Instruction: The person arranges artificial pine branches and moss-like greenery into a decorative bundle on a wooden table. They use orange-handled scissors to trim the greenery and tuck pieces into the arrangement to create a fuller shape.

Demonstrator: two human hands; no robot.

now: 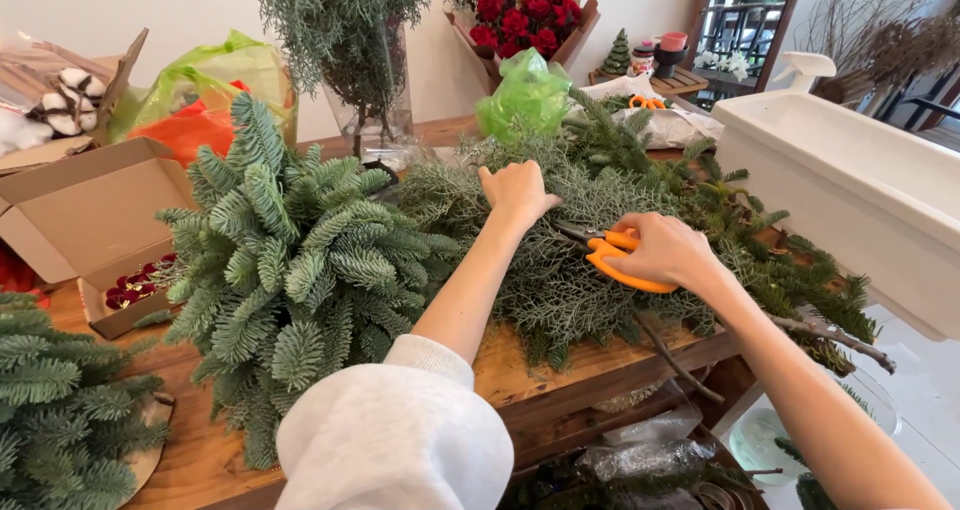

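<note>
My left hand [516, 192] reaches forward and grips a sprig in a pile of fine grey-green conifer branches [560, 270] lying on the wooden table [560, 365]. My right hand [668, 250] holds orange-handled shears [612, 255], their dark blades pointing left toward the stem just under my left hand. The grey sleeve of my left arm [395, 435] fills the lower middle of the view.
A big bunch of thick fir branches [285, 270] lies left of my arm. An open cardboard box [90, 215] with red berries stands far left. Behind are a glass vase [375, 100] of greenery, red roses [520, 15], green wrap [525, 95] and a white trough [860, 185] at right.
</note>
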